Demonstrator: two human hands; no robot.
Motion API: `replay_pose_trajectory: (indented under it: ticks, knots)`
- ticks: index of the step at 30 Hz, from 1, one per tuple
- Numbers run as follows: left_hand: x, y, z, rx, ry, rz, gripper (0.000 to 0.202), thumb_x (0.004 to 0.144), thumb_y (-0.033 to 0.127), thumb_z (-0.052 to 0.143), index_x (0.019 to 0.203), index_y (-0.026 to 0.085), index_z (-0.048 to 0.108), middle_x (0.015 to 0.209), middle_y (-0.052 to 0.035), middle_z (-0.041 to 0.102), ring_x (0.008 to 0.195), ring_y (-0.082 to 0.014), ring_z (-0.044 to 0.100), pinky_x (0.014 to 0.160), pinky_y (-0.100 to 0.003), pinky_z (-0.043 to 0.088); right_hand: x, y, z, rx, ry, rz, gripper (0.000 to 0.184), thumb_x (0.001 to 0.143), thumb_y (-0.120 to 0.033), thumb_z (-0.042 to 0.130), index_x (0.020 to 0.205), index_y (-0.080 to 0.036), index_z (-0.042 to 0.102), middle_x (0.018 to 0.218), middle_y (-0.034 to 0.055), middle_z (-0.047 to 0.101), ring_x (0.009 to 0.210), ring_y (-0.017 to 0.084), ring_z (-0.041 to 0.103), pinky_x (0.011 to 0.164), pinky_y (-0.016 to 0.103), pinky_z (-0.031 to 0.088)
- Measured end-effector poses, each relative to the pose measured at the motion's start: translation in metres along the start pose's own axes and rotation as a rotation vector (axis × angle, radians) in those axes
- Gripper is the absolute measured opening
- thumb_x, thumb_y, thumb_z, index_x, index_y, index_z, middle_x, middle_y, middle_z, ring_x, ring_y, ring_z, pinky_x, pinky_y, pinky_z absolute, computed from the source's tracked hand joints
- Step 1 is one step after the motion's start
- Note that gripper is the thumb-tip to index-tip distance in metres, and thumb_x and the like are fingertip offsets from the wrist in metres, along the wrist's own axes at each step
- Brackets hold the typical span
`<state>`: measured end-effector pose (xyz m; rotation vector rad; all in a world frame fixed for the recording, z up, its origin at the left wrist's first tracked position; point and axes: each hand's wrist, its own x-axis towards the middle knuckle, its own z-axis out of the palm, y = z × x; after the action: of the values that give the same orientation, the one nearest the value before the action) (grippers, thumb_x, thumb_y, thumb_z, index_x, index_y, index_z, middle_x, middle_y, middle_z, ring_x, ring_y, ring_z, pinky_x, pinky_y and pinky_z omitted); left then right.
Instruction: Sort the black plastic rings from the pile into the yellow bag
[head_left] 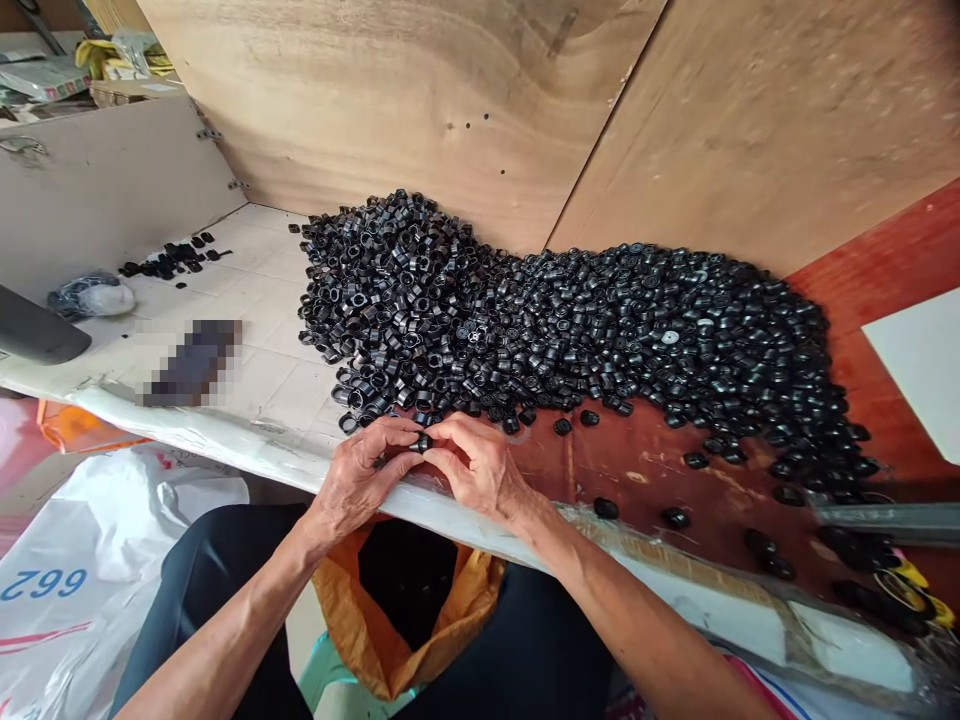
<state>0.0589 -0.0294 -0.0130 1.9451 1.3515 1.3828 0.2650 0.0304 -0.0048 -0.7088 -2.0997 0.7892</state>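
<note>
The left hand (352, 480) and right hand (480, 465) meet at the fingertips, both curled and grasping one small black plastic ring (421, 442) between them. The hands rest just above the tape-wrapped front edge of the tabletop (255, 262), which is white with a tile pattern on the left and turns to a worn reddish-brown board (645, 470) on the right.

Directly beyond the hands lies a large heap of black plastic rings (480, 320), its nearest pieces almost touching the fingers. It spreads away to the right, along a plywood wall (375, 110). Loose rings (675, 518) are scattered on the reddish board to the right of the hands.

Further left of the hands, a small cluster of black pieces (169, 260) lies on the white surface, near a clear plastic bag (94, 297), a pixelated dark object (193, 362) and a dark grey object (37, 330).

Below the hands, an open orange bag (480, 610) sits on the person's dark trousers (225, 590), with a white woven sack (90, 560) printed "662" lower left. Far right of the hands are a metal bar (892, 522) and a white card (919, 370).
</note>
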Motion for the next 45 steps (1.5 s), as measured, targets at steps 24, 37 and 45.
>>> replay_pose_trajectory:
  ticks: [24,37,45]
  knots:
    - [0.003,0.006,-0.001,0.011,-0.021,-0.029,0.010,0.098,0.029,0.072,0.107,0.023,0.071,0.112,-0.0069,0.079,0.107,-0.0211,0.077,0.096,-0.037,0.064,-0.004,0.008,0.005,-0.004,0.039,-0.020,0.013,0.101,-0.021,0.060,0.112,-0.024,0.067,0.101,0.0065,0.072,0.081,0.019,0.068,0.075,0.031,0.057]
    - [0.003,0.005,-0.001,0.021,-0.028,0.004,0.009,0.099,0.024,0.072,0.108,0.023,0.071,0.112,-0.0065,0.079,0.109,-0.0201,0.076,0.097,-0.036,0.064,0.002,0.004,0.003,0.086,0.069,-0.062,0.012,0.101,-0.019,0.064,0.107,-0.023,0.073,0.103,0.0080,0.075,0.091,0.020,0.072,0.083,0.032,0.059]
    - [0.002,0.004,-0.002,0.022,-0.045,0.030,0.010,0.099,0.022,0.071,0.109,0.022,0.072,0.114,-0.0082,0.079,0.108,-0.0209,0.077,0.099,-0.037,0.063,-0.003,0.004,0.006,0.117,0.057,0.139,0.023,0.098,-0.028,0.066,0.120,-0.022,0.061,0.094,0.0035,0.075,0.069,0.016,0.070,0.066,0.027,0.056]
